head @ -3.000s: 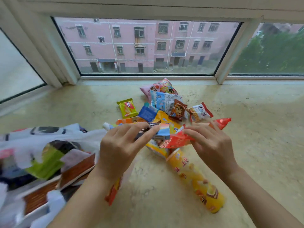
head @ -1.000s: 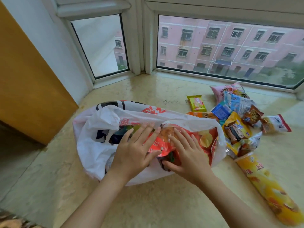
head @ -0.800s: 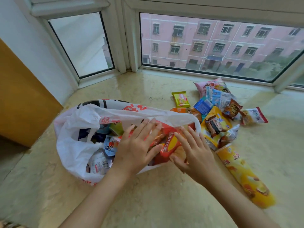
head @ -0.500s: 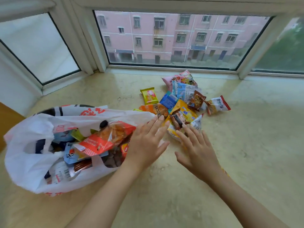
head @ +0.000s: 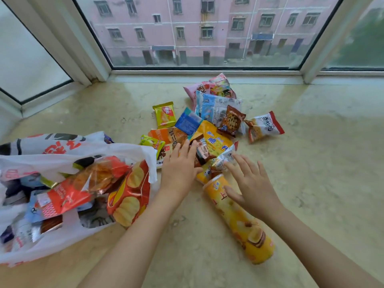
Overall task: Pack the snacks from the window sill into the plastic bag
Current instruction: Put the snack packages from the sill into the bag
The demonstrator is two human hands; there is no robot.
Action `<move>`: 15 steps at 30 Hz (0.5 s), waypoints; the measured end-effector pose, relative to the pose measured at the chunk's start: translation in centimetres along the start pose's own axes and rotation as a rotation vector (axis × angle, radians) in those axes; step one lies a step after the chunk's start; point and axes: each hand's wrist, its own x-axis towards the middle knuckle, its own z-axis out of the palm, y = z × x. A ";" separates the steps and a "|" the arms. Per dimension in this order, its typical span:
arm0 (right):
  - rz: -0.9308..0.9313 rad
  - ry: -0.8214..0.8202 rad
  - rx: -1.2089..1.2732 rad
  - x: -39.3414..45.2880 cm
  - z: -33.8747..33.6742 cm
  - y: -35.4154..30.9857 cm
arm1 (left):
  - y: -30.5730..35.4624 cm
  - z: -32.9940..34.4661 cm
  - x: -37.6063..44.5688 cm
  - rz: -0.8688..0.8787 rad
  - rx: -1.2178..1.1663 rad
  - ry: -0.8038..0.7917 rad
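Both arms reach forward, palms down. The left hand (head: pixel 179 170) lies flat with straight fingers on the snack pile (head: pixel 209 129), holding nothing. The right hand (head: pixel 252 188) hovers with fingers spread and relaxed over the yellow chip can (head: pixel 245 223). The plastic bag (head: pixel 62 183) lies left of the left fingers, part filled.

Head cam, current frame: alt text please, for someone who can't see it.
Two open hands, left hand and right hand, reach into a pile of snack packets on a marble window sill. A yellow chip can lies beside the right hand. A white plastic bag, partly filled, lies open at left.
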 end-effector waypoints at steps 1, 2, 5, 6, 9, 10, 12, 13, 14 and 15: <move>-0.020 -0.003 -0.006 0.6 0.3 0.6 | 0.1 0.3 0.7 -0.046 -0.046 -0.004; -0.041 -0.003 -0.014 1.1 0.6 1.0 | 0.2 0.6 1.4 -0.096 -0.111 -0.008; -0.085 -0.010 -0.047 3.0 1.3 2.1 | 0.3 1.4 3.4 -0.239 -0.280 -0.048; -0.100 -0.028 -0.059 3.6 1.5 2.4 | 0.4 1.6 4.0 -0.271 -0.338 -0.067; -0.142 -0.098 -0.095 5.2 1.9 3.1 | 0.5 1.5 5.2 -0.328 -0.510 -0.125; -0.156 -0.106 -0.111 5.6 1.9 3.2 | 0.6 1.3 5.4 -0.342 -0.572 -0.134; -0.181 -0.089 -0.136 6.1 1.9 3.4 | 0.7 0.8 5.7 -0.372 -0.716 -0.133; -0.189 -0.071 -0.140 6.2 2.0 3.6 | 0.7 0.6 5.7 -0.393 -0.784 -0.132; -0.196 -0.053 -0.140 6.2 2.0 3.7 | 0.6 0.3 5.6 -0.415 -0.831 -0.136; -0.203 -0.038 -0.137 6.2 2.0 3.9 | 0.6 0.1 5.6 -0.431 -0.846 -0.147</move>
